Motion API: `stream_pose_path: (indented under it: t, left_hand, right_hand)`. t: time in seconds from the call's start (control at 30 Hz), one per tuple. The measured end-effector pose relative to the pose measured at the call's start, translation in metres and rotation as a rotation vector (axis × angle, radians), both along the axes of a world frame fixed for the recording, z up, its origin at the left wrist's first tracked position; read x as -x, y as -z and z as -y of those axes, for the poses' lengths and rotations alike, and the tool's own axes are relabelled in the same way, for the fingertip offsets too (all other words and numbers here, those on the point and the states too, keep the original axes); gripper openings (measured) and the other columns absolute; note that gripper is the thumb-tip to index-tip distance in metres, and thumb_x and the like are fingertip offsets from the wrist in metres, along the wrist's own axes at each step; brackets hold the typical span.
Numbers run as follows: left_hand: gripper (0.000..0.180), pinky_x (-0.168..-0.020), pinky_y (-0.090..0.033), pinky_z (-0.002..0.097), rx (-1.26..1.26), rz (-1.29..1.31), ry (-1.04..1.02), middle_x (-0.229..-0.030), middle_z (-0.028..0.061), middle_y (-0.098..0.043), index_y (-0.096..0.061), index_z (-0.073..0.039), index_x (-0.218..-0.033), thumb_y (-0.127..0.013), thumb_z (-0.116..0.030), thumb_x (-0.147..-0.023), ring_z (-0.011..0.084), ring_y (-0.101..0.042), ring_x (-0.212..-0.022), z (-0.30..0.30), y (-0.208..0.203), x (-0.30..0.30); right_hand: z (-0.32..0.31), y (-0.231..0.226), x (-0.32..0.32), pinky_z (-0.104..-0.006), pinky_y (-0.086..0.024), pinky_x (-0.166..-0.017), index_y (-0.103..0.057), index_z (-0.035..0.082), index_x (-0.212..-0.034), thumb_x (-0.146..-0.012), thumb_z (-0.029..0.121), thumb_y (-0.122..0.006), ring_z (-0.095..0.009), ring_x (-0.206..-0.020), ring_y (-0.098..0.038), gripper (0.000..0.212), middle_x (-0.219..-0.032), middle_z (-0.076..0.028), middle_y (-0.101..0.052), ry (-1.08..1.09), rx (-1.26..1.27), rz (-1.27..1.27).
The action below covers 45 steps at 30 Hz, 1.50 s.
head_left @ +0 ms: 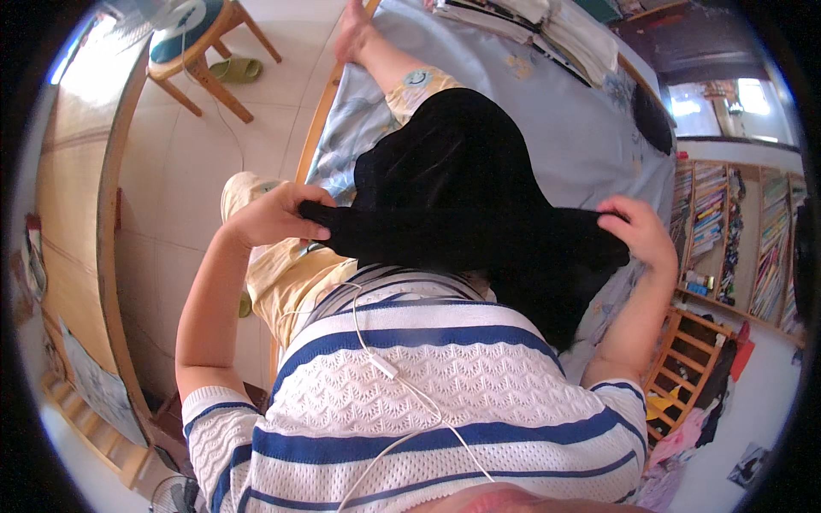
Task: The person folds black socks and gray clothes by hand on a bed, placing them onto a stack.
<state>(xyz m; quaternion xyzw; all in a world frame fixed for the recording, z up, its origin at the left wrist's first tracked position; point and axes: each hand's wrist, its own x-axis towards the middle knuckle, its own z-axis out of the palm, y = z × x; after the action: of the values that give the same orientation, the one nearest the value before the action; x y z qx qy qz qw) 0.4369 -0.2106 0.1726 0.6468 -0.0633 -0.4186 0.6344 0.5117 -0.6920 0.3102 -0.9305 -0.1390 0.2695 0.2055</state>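
Observation:
A black garment (462,179) of soft cloth is spread across my lap, its near edge folded into a wide band and stretched sideways. My left hand (278,215) pinches the left end of that band between thumb and fingers. At the other end, my right hand (640,229) grips the band's upper corner. From the band, the cloth drapes forward over my leg, and some hangs down toward the right. Whether it is trousers or a top, I cannot tell. I wear pale yellow patterned trousers (286,278), and one leg is stretched out on the bed.
I sit on a bed with a blue flowered sheet (547,120). Folded cloths (564,38) are piled at its far edge. On the left stand a wooden stool (198,73), green slippers (235,70) and a wooden panel (81,197). Bookshelves (710,214) line the right. A white cable (410,389) hangs over my chest.

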Motion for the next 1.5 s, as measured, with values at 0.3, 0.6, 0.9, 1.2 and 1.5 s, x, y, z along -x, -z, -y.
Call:
stream_pose_path:
  t: [0.3, 0.6, 0.9, 1.2, 1.5]
  left_hand:
    - [0.030, -0.075, -0.045, 0.0234, 0.084, 0.112, -0.135, -0.089, -0.0002, -0.059, -0.060, -0.001, -0.100, -0.074, -0.005, -0.074, 0.0086, -0.053, -0.083, 0.023, 0.009, 0.029]
    - [0.026, -0.069, -0.045, 0.0222, -0.096, 0.276, -0.115, -0.085, 0.0044, -0.060, -0.058, 0.001, -0.104, -0.067, -0.005, -0.080, 0.0078, -0.053, -0.076, 0.022, -0.028, 0.040]
    - [0.022, -0.066, -0.044, 0.0266, -0.096, 0.518, -0.253, -0.082, 0.0075, -0.058, -0.060, -0.001, -0.099, -0.066, -0.006, -0.078, 0.0145, -0.055, -0.073, 0.039, -0.026, 0.017]
    - [0.021, -0.077, -0.045, 0.0323, -0.189, 1.141, -0.678, -0.107, 0.0114, -0.054, -0.062, -0.007, -0.091, -0.070, -0.008, -0.072, 0.0271, -0.055, -0.093, 0.077, -0.025, -0.034]
    - [0.023, -0.072, -0.046, 0.0314, -0.078, 0.999, -0.635, -0.096, 0.0108, -0.055, -0.059, -0.003, -0.095, -0.068, -0.007, -0.074, 0.0273, -0.057, -0.083, 0.099, -0.025, -0.045]
  right_hand:
    - [-0.200, 0.143, -0.109, -0.0374, -0.046, -0.079, -0.061, 0.008, -0.103, -0.086, 0.027, -0.051, -0.031, -0.091, -0.059, 0.027, -0.098, -0.014, -0.063, -0.516, -0.204, 0.134]
    - [-0.284, 0.292, -0.116, -0.0376, -0.044, -0.084, -0.064, -0.003, -0.095, -0.082, 0.046, -0.056, -0.034, -0.093, -0.059, 0.051, -0.098, -0.021, -0.063, -0.822, 0.409, -0.119]
    - [-0.255, 0.169, -0.132, -0.0235, -0.041, -0.074, -0.055, 0.002, -0.096, -0.083, 0.018, -0.063, -0.009, -0.080, -0.048, 0.022, -0.084, 0.000, -0.053, -0.397, -0.549, 0.008]
    - [-0.232, 0.094, -0.058, -0.0212, -0.043, -0.071, -0.049, 0.003, -0.093, -0.078, 0.000, -0.063, -0.007, -0.077, -0.050, 0.021, -0.080, 0.000, -0.052, -0.201, -0.939, 0.066]
    - [-0.200, 0.076, -0.033, -0.0232, -0.045, -0.077, -0.048, 0.002, -0.103, -0.083, 0.014, -0.063, -0.011, -0.086, -0.057, 0.027, -0.089, -0.005, -0.059, -0.115, -0.938, -0.005]
